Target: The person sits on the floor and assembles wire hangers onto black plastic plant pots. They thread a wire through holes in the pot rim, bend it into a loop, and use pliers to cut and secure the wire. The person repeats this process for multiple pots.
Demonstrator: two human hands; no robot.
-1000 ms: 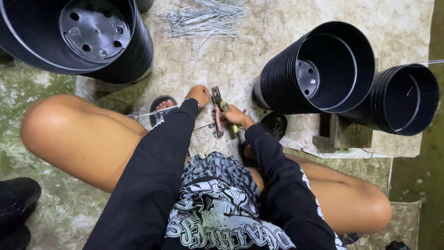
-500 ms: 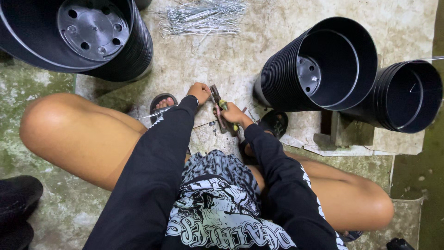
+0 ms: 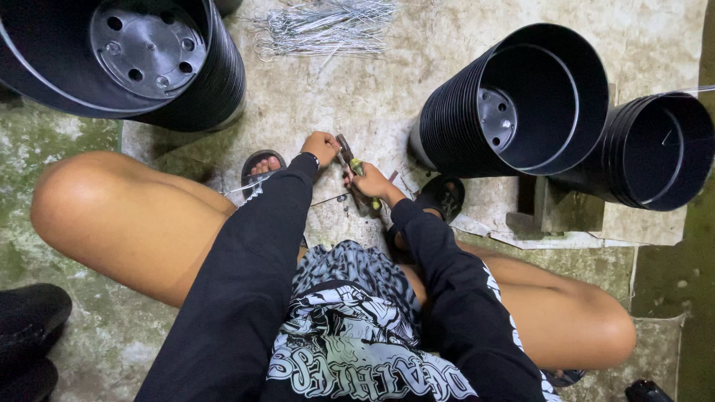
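Observation:
I squat over a concrete floor in black long sleeves. My right hand (image 3: 371, 182) is closed around a pair of pliers (image 3: 348, 158) with green and dark handles, jaws pointing up and left. My left hand (image 3: 320, 147) sits just left of the plier jaws, fingers curled, pinching a thin piece of wire that is hard to make out. A length of thin wire (image 3: 242, 187) trails left from the hands over my sandalled foot (image 3: 262, 169).
A bundle of cut silver wires (image 3: 328, 28) lies on the floor at the top. Stacks of black plastic pots lie on their sides: one at top left (image 3: 134, 52), two at right (image 3: 514, 104) (image 3: 655, 152). A dark shoe (image 3: 30, 327) sits bottom left.
Both hands and the pliers stay in nearly the same place; the pliers have tilted slightly. The view has shifted a little.

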